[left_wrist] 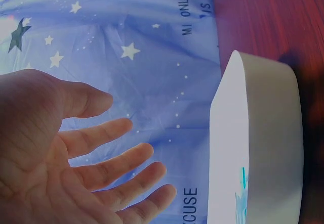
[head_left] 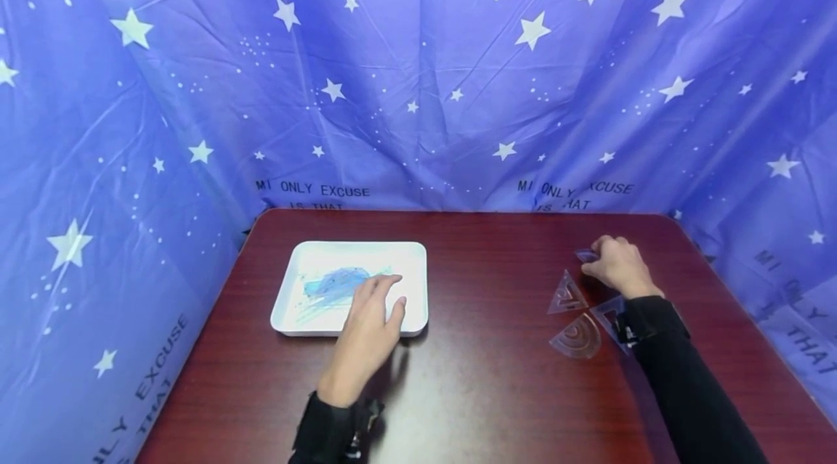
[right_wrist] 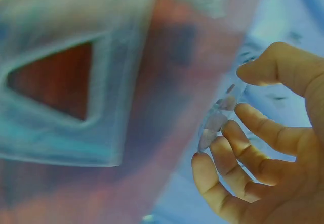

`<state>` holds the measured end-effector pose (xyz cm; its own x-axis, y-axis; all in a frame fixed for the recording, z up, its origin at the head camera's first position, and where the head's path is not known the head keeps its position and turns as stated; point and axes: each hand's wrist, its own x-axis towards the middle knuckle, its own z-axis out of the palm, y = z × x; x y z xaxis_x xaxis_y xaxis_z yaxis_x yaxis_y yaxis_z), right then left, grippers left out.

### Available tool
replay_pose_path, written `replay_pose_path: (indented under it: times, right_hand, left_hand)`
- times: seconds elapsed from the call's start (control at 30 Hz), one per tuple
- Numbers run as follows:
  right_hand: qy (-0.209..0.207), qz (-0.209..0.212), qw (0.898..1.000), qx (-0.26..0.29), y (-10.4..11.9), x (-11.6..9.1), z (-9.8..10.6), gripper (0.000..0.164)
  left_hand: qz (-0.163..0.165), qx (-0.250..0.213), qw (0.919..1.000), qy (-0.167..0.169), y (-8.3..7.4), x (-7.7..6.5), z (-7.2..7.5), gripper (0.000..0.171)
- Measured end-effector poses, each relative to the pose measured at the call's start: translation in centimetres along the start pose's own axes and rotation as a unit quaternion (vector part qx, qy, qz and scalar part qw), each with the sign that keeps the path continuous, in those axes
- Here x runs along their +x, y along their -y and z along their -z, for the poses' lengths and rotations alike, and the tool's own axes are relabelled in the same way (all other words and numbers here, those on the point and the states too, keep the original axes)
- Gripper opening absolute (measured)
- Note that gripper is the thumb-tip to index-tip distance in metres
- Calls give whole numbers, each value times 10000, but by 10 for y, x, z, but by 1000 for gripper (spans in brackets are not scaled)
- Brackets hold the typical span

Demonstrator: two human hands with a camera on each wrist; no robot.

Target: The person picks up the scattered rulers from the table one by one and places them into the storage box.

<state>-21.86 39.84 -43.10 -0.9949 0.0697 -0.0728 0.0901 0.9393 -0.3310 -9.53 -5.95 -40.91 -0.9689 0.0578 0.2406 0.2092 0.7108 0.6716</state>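
My left hand point(head_left: 371, 319) hovers over the near right part of a white tray point(head_left: 413, 261), its fingers spread and holding nothing. In the left wrist view the palm and loosely bent fingers show beside the tray's wall point(left_wrist: 273, 133). At the right of the table, my right hand point(head_left: 621, 264) pinches a clear plastic piece point(right_wrist: 215, 123) between thumb and fingertips; the fingers hide much of its shape. Nearer me lie a clear set square point(head_left: 566, 295), a clear protractor point(head_left: 577, 337) and another set square point(head_left: 609, 313), partly under the right wrist.
Blue streaks and a bluish patch point(head_left: 340, 286) show on the tray's floor; whether they are marks or loose things I cannot tell. The dark red table point(head_left: 484, 290) has a rounded far edge. A blue star-patterned curtain point(head_left: 418, 86) hangs behind it and at both sides.
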Motion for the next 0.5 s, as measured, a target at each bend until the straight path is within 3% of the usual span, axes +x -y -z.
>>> replay_pose_path:
  times: [0.23,0.5]
  right_hand:
    - [-523,929,9938,326,56,-22,14,58]
    - [-841,1625,9799,797,130,-70,21,51]
  left_hand:
    - [56,-192,9997,121,-5,-2,-7,42]
    - [-13,-346,9994,101,-10,-8,-17,42]
